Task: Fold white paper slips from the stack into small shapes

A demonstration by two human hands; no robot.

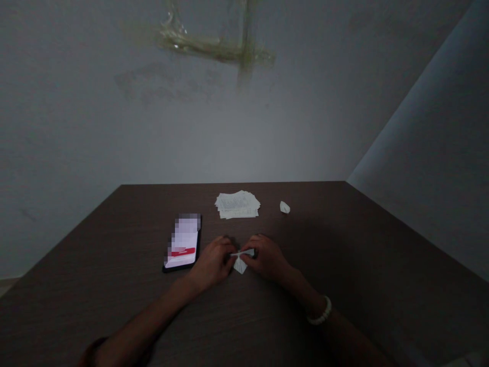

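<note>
A small folded piece of white paper (240,265) is between my two hands, low over the dark table (244,326). My left hand (216,259) pinches its left side between thumb and fingers. On the other side my right hand (267,256) grips the paper's right edge, fingers closed. Part of the paper points down toward me in a pointed flap, while a narrow fold runs across between the fingertips. Fingers hide some of its edges. A pale beaded bracelet (324,312) circles my right wrist.
A lit phone (185,239) lies left of my left hand. Beyond my hands rests a pile of white paper sheets (237,205), with a small folded white paper (284,207) to its right. A grey wall (237,142) rises behind the table's far edge.
</note>
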